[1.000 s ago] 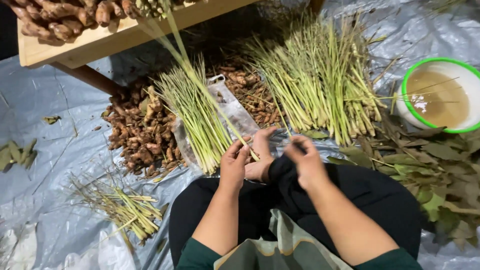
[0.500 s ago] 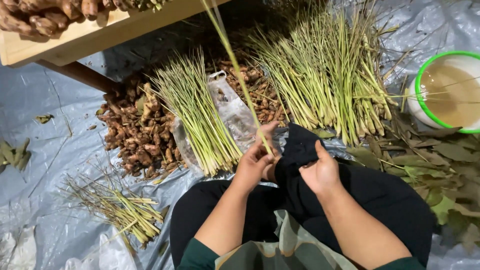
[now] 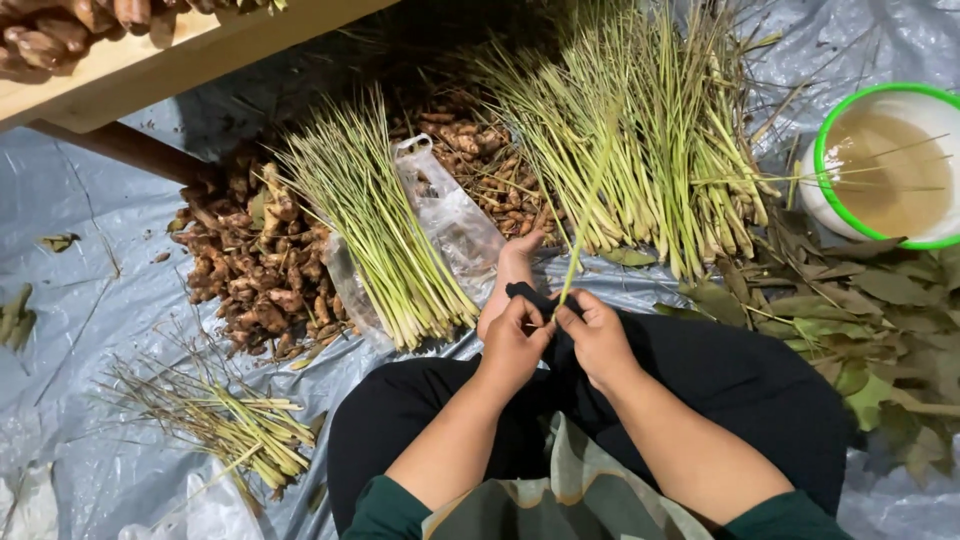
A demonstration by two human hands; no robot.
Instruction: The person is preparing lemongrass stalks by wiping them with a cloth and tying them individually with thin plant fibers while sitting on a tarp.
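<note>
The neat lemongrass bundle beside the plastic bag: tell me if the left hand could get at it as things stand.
Probably yes. The lemongrass bundle lies just ahead-left of the left hand, with nothing between them. But that hand is pinching a single stalk together with the right hand, so it would have to let go.

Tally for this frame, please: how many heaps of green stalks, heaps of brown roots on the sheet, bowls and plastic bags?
Green stalk heaps: 3 (middle heap, big heap, small heap)
Brown root heaps: 2 (left roots, back roots)
Bowls: 1 (bowl)
Plastic bags: 1 (bag)
Total: 7
</note>
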